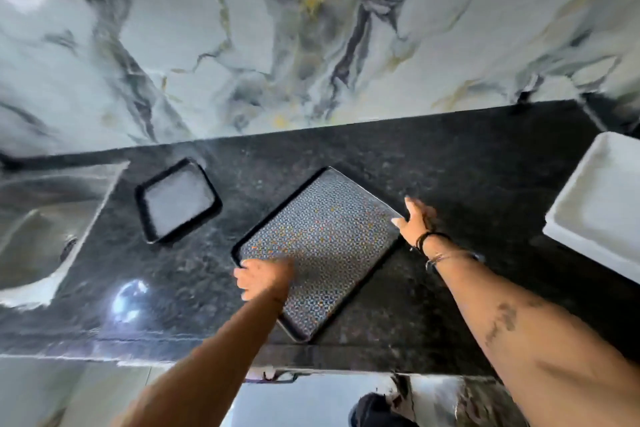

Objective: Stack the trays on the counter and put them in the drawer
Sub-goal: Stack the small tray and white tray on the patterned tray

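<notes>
Two hands: both placed on the patterned tray [322,246]
left hand [258,277]: near-left corner gripped
right hand [415,222]: open, far-right corner touched
small black tray [178,199]: left of the left hand, on the tabletop [467,163]

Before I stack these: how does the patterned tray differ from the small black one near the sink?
The patterned tray is clearly larger than the small black tray. Its face carries a dense multicoloured speckle, while the small one shows a plain pale inside within a black rim. The left hand and right hand are on the patterned tray's corners; the small one lies untouched. Both are rounded rectangles lying flat, skewed, on the dark counter.
</notes>
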### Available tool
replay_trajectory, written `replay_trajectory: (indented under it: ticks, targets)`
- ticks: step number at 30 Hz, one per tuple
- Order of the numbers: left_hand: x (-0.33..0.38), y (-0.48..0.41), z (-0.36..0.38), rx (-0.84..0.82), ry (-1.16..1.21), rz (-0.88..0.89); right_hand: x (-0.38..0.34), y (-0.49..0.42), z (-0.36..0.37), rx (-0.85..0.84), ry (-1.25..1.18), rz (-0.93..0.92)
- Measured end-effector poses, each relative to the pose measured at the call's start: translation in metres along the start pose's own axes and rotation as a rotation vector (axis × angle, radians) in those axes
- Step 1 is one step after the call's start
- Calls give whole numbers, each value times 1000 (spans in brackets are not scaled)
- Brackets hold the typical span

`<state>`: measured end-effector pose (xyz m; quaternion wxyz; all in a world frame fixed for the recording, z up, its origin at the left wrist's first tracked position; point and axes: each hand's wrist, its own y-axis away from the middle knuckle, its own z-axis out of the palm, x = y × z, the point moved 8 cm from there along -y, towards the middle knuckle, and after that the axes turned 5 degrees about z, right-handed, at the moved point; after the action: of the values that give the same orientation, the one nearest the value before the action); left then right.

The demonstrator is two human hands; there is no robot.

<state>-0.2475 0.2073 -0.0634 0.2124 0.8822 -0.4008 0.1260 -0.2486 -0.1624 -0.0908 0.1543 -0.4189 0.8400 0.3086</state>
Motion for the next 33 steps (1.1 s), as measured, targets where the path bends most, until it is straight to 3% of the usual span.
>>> replay_trajectory:
  ticks: [2, 5, 8, 16, 18, 20, 22, 24, 26, 30, 33]
  targets:
    - [-26, -25, 7, -100, -43, -98, -9, -14, 10, 38, 62, 27]
    - [-39, -48, 14, -184, 74, -154, -12, -9, 9, 107, 72, 54]
    - [-28, -70, 19, -241, 137, 42, 23, 13, 11, 126, 47, 201]
    - [-31, -100, 25, -325, 119, 449, 92, 85, 59, -278, 127, 431]
    - [-34, -110, 22, -335, 181, 406, 92, 97, 61, -345, 67, 507]
    - [-37, -123, 15, -325, 390, 217, 94, 105, 52, -375, -129, 630]
    - [-36, -146, 8, -323, 653, -51, 105, 102, 29, -262, -417, 778]
    - [-33, -176, 7, -378, 882, -325, 135, 91, -10, 39, -730, 914]
    - [-27, -210, 8, -456, 1037, -480, 171, 81, -45, 297, -1104, 1004]
    - [-12, -265, 11, -483, 949, -441, 227, 54, -83, 475, -1580, 979]
    - [-4, -297, 9, -405, 712, -212, 250, 37, -110, 501, -1447, 937]
